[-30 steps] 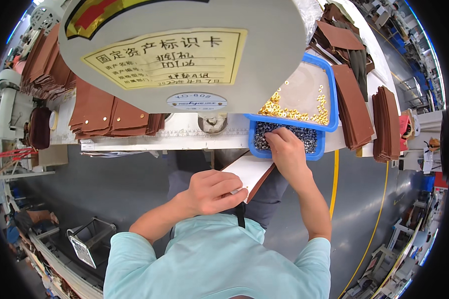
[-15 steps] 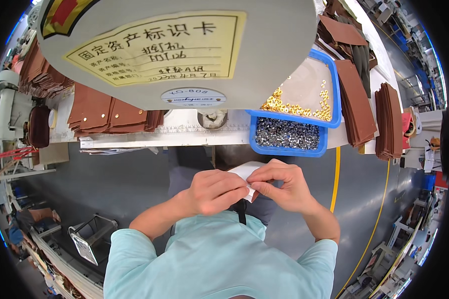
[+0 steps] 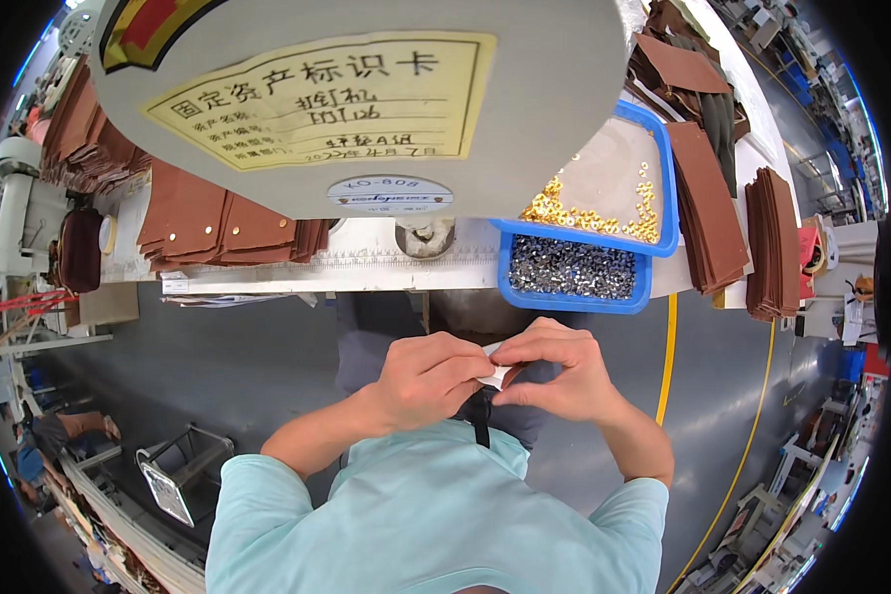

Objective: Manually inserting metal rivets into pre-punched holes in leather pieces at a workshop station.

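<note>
In front of my chest, below the table edge, both hands work on a small white sheet-like piece (image 3: 492, 379). A sliver of brown shows at its underside. My left hand (image 3: 428, 381) pinches its left side, fingers curled over it. On the other side my right hand (image 3: 561, 371) grips it between thumb and bent fingers. Most of the piece is hidden by the fingers, and its exact kind cannot be made out.
A grey machine head (image 3: 535, 119) with a yellow label overhangs the table. Blue trays hold gold ring-shaped parts (image 3: 574, 215) and small silver metal parts (image 3: 572, 267). Brown panels with gold studs (image 3: 203, 223) lie left; brown strips (image 3: 708, 213) lie right. A metal-framed stool (image 3: 173, 485) stands lower left.
The white piece shows less between my hands, now lower and more covered by the fingers. My right thumb has moved down, away from my left fingertips.
</note>
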A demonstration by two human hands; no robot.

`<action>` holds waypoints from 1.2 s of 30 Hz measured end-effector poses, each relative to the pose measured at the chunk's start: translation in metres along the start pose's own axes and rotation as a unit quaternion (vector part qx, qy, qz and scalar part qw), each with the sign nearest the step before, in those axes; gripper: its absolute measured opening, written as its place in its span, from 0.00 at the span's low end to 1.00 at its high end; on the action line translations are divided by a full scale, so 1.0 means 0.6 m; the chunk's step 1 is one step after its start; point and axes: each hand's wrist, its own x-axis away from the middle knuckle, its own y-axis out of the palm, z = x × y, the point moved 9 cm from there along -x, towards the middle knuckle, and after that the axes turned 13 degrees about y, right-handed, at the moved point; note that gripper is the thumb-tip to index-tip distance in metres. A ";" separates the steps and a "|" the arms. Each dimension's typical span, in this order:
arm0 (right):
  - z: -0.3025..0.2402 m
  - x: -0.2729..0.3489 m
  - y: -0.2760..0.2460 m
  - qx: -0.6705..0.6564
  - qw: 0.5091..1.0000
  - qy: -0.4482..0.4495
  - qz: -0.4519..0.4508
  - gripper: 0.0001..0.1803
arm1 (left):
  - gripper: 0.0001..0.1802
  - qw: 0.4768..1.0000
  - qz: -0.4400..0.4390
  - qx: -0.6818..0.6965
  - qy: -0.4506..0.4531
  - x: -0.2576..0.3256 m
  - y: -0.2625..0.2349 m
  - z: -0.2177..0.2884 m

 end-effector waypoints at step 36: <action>-0.017 0.029 0.025 0.202 0.956 -0.186 0.102 0.15 | 0.36 0.969 -0.180 -0.016 -0.168 0.003 0.031 -0.020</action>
